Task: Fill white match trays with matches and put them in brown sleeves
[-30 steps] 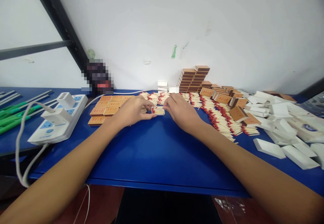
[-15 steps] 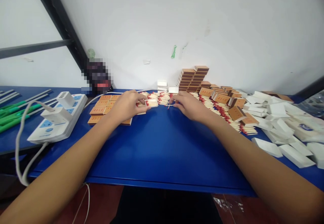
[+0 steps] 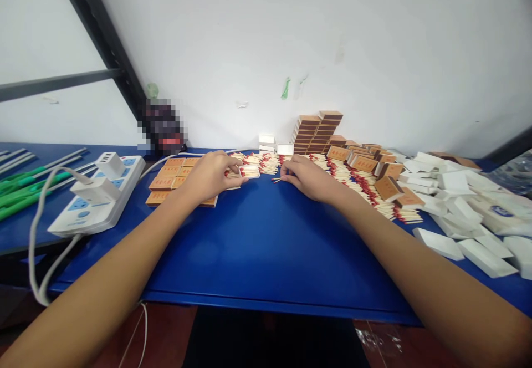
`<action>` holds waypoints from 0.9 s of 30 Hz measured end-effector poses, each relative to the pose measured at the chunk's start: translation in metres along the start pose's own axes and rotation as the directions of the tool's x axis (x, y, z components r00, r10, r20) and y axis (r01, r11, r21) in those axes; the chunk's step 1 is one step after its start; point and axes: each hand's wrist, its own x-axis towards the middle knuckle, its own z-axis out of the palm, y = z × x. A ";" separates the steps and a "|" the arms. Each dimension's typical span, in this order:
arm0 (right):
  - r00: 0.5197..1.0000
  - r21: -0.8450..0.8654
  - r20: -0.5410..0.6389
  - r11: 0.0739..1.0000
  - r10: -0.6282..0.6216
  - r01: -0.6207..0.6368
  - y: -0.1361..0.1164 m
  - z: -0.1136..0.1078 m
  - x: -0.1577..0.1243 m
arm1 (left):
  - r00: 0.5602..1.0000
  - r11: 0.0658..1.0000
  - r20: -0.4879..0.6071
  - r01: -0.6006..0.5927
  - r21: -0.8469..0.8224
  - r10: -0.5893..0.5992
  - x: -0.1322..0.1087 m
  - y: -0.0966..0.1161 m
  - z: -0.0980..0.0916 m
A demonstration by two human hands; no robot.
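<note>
My left hand (image 3: 211,175) grips a small white matchbox tray (image 3: 251,173) by its end, with red-tipped matches lying inside. To the right, my right hand (image 3: 306,175) pinches a couple of matches (image 3: 276,179), their red heads pointing left, just above the blue table (image 3: 266,235). Loose matches (image 3: 268,163) lie heaped behind and between both hands. Beside my left wrist, filled-looking orange matchboxes (image 3: 162,182) are stacked in rows, partly covered by my forearm.
Brown-sided matchboxes (image 3: 318,132) stand piled against the wall. More matchboxes (image 3: 388,188) lean on a long band of matches at right, with white trays (image 3: 440,243) scattered beyond. A power strip (image 3: 97,196) with cables and green-handled rods (image 3: 33,190) lie at left.
My right hand has closed on matches that lay crossed at its fingertips. The tray in my left hand shows more matches now, and that hand has barely moved.
</note>
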 end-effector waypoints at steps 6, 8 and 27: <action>0.999 -0.007 0.037 0.999 0.033 -0.033 -0.013 -0.005 -0.004 | 0.999 0.999 0.004 -0.051 -0.006 0.051 0.000 0.001 0.003; 1.000 0.036 -0.024 0.999 0.013 -0.012 -0.023 -0.005 -0.006 | 0.998 0.998 0.000 -0.069 -0.012 0.069 0.000 0.002 0.005; 0.999 0.048 0.032 0.998 0.037 -0.038 -0.005 -0.010 -0.005 | 0.998 0.997 0.006 -0.067 -0.027 0.067 -0.001 0.003 0.007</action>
